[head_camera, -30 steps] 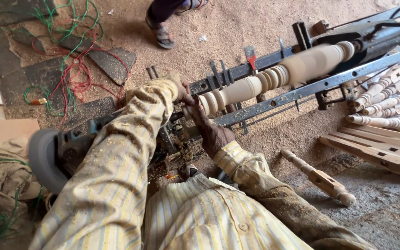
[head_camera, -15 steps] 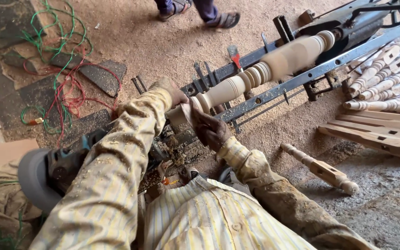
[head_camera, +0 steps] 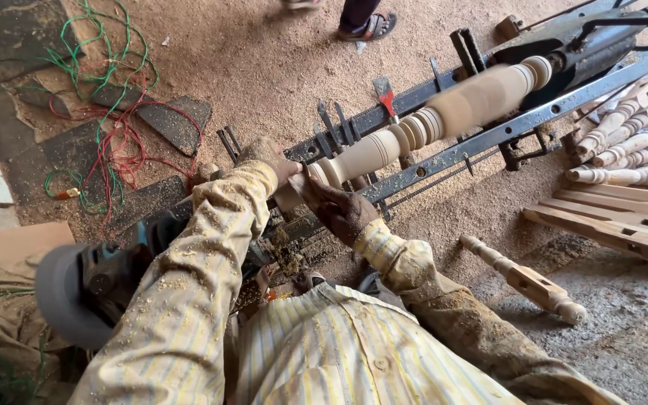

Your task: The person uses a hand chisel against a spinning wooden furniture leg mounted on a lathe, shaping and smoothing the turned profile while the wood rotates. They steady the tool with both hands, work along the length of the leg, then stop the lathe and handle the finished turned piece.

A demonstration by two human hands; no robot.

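Observation:
A pale wooden spindle (head_camera: 444, 112) spins on a long black metal lathe (head_camera: 489, 135), its surface blurred. My left hand (head_camera: 268, 157) is closed near the spindle's near end, at the lathe's head. My right hand (head_camera: 339, 210) sits just below that same end, fingers curled around something pressed to the wood; I cannot make out the tool. Both sleeves are yellow striped and dusted with sawdust.
Sawdust covers the ground. Tangled red and green wires (head_camera: 106, 135) lie at the left. Finished turned legs (head_camera: 631, 142) and slats (head_camera: 609, 225) are stacked at the right, with one loose leg (head_camera: 526, 279) on the ground. Another person's sandalled foot (head_camera: 369, 26) stands beyond the lathe. A grey motor (head_camera: 76, 292) sits lower left.
The view has shifted, so the lathe and spindle sit lower left in frame. The other person's feet moved rightwards. My hands stay at the spindle's near end.

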